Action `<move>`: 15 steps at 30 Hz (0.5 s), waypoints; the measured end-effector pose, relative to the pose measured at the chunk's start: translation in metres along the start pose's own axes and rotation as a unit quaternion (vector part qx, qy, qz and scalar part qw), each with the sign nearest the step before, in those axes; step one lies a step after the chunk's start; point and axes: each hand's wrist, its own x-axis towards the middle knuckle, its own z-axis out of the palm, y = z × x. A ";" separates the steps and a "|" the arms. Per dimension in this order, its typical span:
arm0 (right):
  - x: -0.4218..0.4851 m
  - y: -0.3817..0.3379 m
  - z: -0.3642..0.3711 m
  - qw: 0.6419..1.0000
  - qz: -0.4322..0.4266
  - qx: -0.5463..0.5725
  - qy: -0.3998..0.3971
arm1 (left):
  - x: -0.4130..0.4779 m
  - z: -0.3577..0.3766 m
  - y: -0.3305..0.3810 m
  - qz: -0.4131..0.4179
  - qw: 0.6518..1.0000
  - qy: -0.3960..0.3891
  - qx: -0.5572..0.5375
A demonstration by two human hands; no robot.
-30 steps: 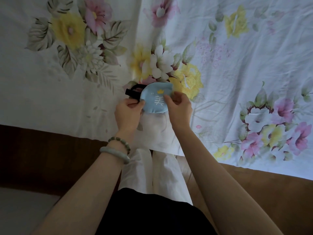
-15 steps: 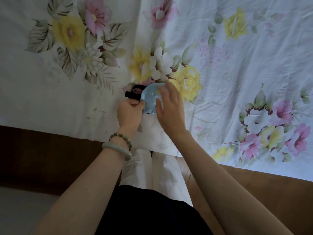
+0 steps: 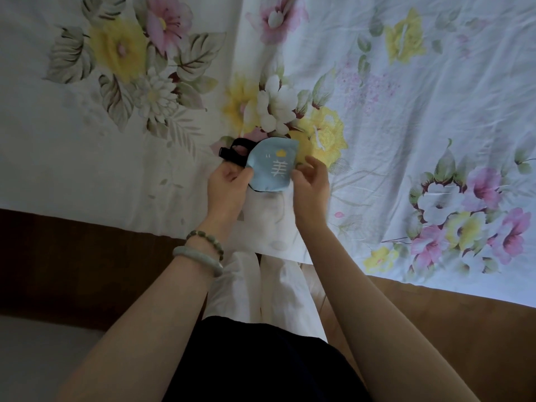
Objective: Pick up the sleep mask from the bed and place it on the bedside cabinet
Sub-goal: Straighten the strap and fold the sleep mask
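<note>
The sleep mask is light blue, folded, with a white stitched mark, a small yellow shape and a black strap at its upper left. It is held just above the flowered bed sheet near the bed's front edge. My left hand, with two bracelets at the wrist, pinches the mask's left edge by the strap. My right hand is at the mask's right edge with its fingers loosely curled; whether they still grip it is unclear. The bedside cabinet is not in view.
A brown wooden bed frame runs along the sheet's front edge. My white trousers and dark top are below my arms. Pale floor shows at the lower left.
My right hand lay over the mask's face half a second ago; it has now slid back to the right edge, showing the printed face again. My left hand has kept its hold.
</note>
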 end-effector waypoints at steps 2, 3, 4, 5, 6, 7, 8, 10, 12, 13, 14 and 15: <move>0.004 -0.002 -0.005 0.988 0.104 0.106 -0.042 | -0.007 0.002 0.004 -0.010 0.998 -0.018 -0.067; 0.005 -0.003 -0.008 0.977 0.134 0.148 -0.076 | -0.009 0.003 0.005 -0.016 0.995 -0.033 -0.096; 0.005 -0.003 -0.011 0.965 0.156 0.182 -0.111 | -0.012 0.003 0.005 -0.020 0.991 -0.053 -0.123; 0.004 -0.004 -0.015 0.953 0.173 0.206 -0.143 | -0.015 0.001 0.004 -0.023 0.985 -0.075 -0.152; 0.002 -0.004 -0.018 0.941 0.186 0.223 -0.172 | -0.018 0.000 0.004 -0.024 0.979 -0.094 -0.178; 0.000 -0.005 -0.022 0.932 0.195 0.237 -0.195 | -0.021 -0.002 0.005 -0.022 0.975 -0.104 -0.195; -0.003 -0.007 -0.025 0.924 0.200 0.246 -0.212 | -0.024 -0.005 0.005 -0.020 0.974 -0.106 -0.200; -0.011 -0.015 -0.032 0.919 0.197 0.255 -0.227 | -0.032 -0.011 0.009 -0.018 0.975 -0.103 -0.196; -0.022 -0.026 -0.037 0.919 0.185 0.269 -0.221 | -0.041 -0.016 0.015 -0.015 0.974 -0.109 -0.198; -0.029 -0.032 -0.039 0.920 0.179 0.275 -0.214 | -0.048 -0.019 0.020 -0.016 0.973 -0.112 -0.202; -0.036 -0.040 -0.042 0.922 0.173 0.280 -0.206 | -0.055 -0.021 0.025 -0.017 0.971 -0.113 -0.210; -0.045 -0.047 -0.046 0.924 0.167 0.283 -0.197 | -0.063 -0.024 0.031 -0.018 0.969 -0.113 -0.221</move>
